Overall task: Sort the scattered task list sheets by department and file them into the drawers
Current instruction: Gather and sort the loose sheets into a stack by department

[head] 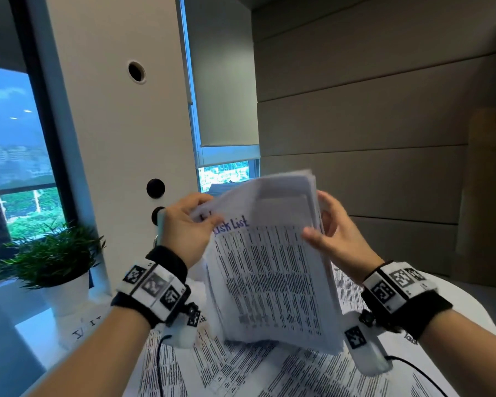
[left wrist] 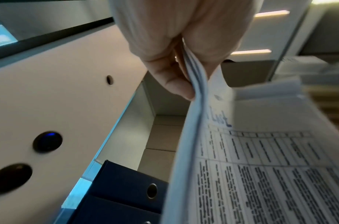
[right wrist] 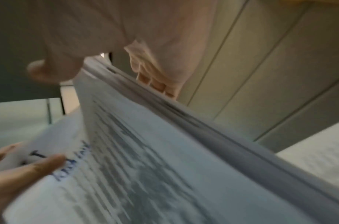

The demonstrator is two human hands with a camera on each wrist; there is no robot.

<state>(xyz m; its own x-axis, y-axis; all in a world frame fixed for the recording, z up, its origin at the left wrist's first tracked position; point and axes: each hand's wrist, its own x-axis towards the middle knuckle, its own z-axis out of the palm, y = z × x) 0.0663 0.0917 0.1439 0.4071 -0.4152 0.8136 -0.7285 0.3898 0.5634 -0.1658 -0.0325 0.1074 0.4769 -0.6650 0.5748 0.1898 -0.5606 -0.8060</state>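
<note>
A stack of printed task list sheets (head: 269, 267) is held upright in front of me, its top sheet headed "Task List" in blue ink. My left hand (head: 189, 224) pinches the stack's upper left corner, thumb on the front; the left wrist view shows that hand (left wrist: 180, 63) gripping the sheets' edge (left wrist: 195, 115). My right hand (head: 331, 233) grips the stack's right edge, thumb on the front and fingers behind. In the right wrist view the right hand (right wrist: 115, 50) clasps the blurred stack (right wrist: 155, 159). More printed sheets (head: 241, 373) lie spread on the table below.
A tall white cabinet panel (head: 121, 138) with round holes stands just behind my left hand. A potted plant (head: 52, 253) sits at the left by the window. Dark blue binders (left wrist: 126, 189) stand beside the cabinet. A padded wall (head: 370, 124) closes the right side.
</note>
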